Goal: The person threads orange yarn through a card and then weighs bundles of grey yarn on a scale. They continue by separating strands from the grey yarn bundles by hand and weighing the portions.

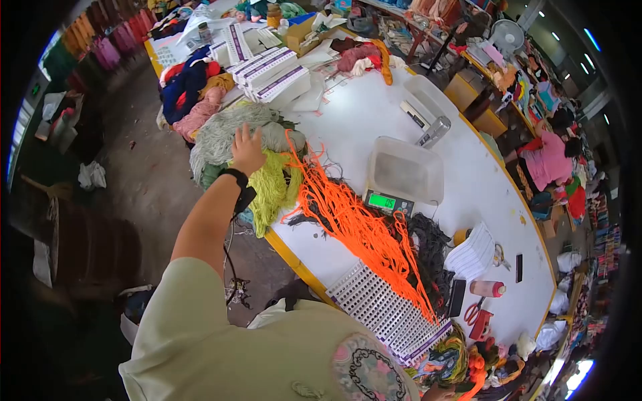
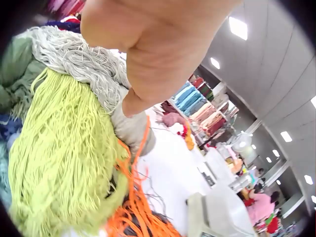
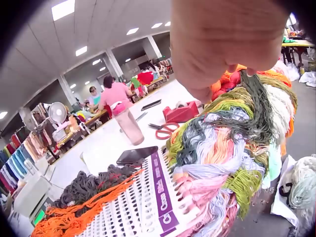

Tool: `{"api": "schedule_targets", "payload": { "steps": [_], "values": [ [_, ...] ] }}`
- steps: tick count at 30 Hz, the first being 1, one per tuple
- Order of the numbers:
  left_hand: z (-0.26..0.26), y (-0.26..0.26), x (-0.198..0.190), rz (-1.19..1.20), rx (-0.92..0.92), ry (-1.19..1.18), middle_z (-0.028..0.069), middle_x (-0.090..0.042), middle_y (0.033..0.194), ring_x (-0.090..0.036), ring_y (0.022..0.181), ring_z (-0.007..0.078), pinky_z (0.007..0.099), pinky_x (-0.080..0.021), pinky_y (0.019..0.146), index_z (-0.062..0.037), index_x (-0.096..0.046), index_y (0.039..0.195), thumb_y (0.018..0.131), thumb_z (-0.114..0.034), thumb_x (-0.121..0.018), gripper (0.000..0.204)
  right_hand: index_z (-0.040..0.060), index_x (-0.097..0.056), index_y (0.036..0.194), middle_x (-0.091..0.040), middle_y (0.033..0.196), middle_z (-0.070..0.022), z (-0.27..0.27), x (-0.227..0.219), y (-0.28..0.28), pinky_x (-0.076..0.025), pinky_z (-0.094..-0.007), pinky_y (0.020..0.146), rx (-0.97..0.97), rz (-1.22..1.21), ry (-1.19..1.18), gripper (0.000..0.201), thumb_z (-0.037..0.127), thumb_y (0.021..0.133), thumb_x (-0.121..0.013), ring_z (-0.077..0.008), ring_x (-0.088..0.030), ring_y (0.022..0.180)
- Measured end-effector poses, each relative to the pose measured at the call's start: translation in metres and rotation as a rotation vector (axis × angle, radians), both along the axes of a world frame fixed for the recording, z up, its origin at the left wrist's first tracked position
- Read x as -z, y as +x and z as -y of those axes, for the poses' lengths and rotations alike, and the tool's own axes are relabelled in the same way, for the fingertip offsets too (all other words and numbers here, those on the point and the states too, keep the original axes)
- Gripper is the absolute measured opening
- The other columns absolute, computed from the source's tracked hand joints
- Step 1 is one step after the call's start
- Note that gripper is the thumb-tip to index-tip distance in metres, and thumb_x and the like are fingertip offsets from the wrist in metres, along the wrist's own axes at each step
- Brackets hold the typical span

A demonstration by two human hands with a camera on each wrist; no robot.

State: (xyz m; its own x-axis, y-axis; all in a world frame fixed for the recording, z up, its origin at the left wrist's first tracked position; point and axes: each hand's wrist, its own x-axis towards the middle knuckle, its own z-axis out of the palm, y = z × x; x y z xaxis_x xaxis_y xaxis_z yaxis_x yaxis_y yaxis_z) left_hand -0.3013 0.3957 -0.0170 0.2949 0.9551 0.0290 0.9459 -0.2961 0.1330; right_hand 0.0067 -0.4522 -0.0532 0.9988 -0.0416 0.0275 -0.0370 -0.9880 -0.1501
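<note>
My left hand [image 1: 247, 150] reaches over the yarn heap at the table's left edge, fingers spread on a light grey yarn hank [image 1: 224, 130]. Below its wrist hangs a yellow-green yarn hank [image 2: 64, 158]. In the left wrist view, the thumb points down at a smooth grey bundle [image 2: 131, 128]. My right hand [image 3: 227, 49] is over a pile of multicoloured thread skeins [image 3: 217, 153], its fingers curled at the narrow top of a dark green skein [image 3: 256, 108]. In the head view that hand is mostly hidden at the bottom edge.
Orange yarn [image 1: 354, 227] lies across the white table beside punched cards [image 1: 381, 307]. Nearby are a scale [image 1: 381, 201] with a plastic tub [image 1: 408, 170], a phone [image 3: 137, 155], red scissors [image 3: 163, 131] and a red tape dispenser [image 3: 180, 113]. A person in pink [image 1: 548, 160] is beyond the table.
</note>
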Motion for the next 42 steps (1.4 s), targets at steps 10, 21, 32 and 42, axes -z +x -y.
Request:
{"api": "schedule_targets", "payload": {
  "steps": [10, 21, 32, 42],
  "values": [
    [-0.063, 0.031, -0.006, -0.207, 0.078, -0.085, 0.0204, -0.046, 0.135, -0.047, 0.123, 0.0378, 0.0522, -0.037, 0.098, -0.0216, -0.033, 0.142, 0.077, -0.021, -0.072, 0.076, 0.0061, -0.032, 0.138, -0.038, 0.131, -0.0271, -0.054, -0.013, 0.0, -0.035, -0.0532, 0.099, 0.05, 0.003, -0.03, 0.084, 0.023, 0.065, -0.072, -0.0442, -0.035, 0.122],
    [-0.048, -0.054, -0.005, -0.021, 0.252, 0.068, 0.0125, -0.067, 0.086, -0.065, 0.079, 0.0344, 0.046, -0.052, 0.071, -0.0122, -0.064, 0.096, 0.078, -0.016, -0.058, 0.02, 0.0063, -0.03, 0.139, -0.035, 0.132, -0.027, -0.073, 0.006, 0.01, -0.035, -0.0528, 0.099, -0.001, -0.109, -0.043, 0.086, 0.022, 0.065, -0.072, -0.0437, -0.033, 0.123],
    [-0.013, -0.08, -0.029, 0.056, 0.098, -0.253, 0.0141, -0.066, 0.099, -0.063, 0.091, 0.0351, 0.0448, -0.05, 0.077, -0.0071, -0.067, 0.099, 0.07, -0.028, -0.072, 0.036, 0.0065, -0.027, 0.137, -0.031, 0.128, -0.0255, -0.12, -0.03, 0.004, -0.036, -0.0522, 0.094, -0.021, -0.168, 0.016, 0.075, 0.007, 0.073, -0.065, -0.044, -0.035, 0.117],
    [-0.053, 0.003, 0.008, 0.032, 0.107, 0.124, 0.0138, -0.032, 0.143, -0.032, 0.132, 0.0342, 0.0498, -0.036, 0.098, -0.0147, -0.019, 0.147, 0.065, -0.023, -0.082, 0.104, 0.0029, -0.026, 0.138, -0.03, 0.129, -0.0255, -0.147, -0.059, -0.004, -0.039, -0.0495, 0.092, -0.251, -0.115, 0.109, 0.078, -0.001, 0.072, -0.067, -0.0444, -0.037, 0.117]
  ]
}}
